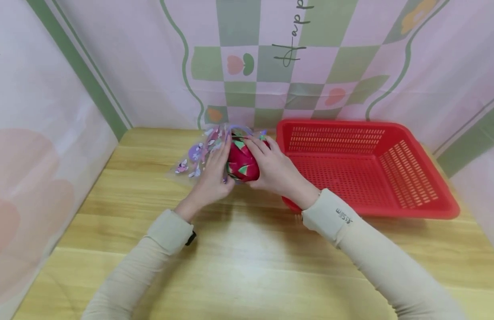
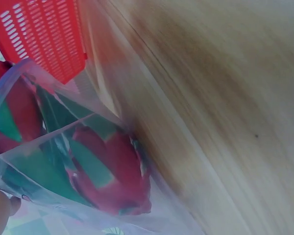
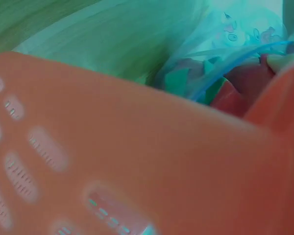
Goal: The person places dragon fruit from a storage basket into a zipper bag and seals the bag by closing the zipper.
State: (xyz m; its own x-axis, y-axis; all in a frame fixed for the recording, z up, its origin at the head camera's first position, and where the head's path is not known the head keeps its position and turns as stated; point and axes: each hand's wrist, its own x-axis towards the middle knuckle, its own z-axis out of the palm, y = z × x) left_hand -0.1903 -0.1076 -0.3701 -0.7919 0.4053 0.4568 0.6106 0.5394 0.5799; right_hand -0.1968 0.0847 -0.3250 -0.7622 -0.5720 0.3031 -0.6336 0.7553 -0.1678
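Observation:
A clear plastic bag with purple and pink cartoon prints lies near the back of the table. My left hand holds its mouth, fingers along the far side and thumb at the near side. A red dragon fruit with green scales is between my two hands, at the bag's opening. My right hand grips it from the right, fingers over its top. In the left wrist view, one dragon fruit shows through the plastic, and red and green skin shows by the bag's purple-edged mouth.
A red perforated basket stands right beside my right hand, and its wall fills much of the right wrist view. Behind the wooden table hangs a checkered curtain.

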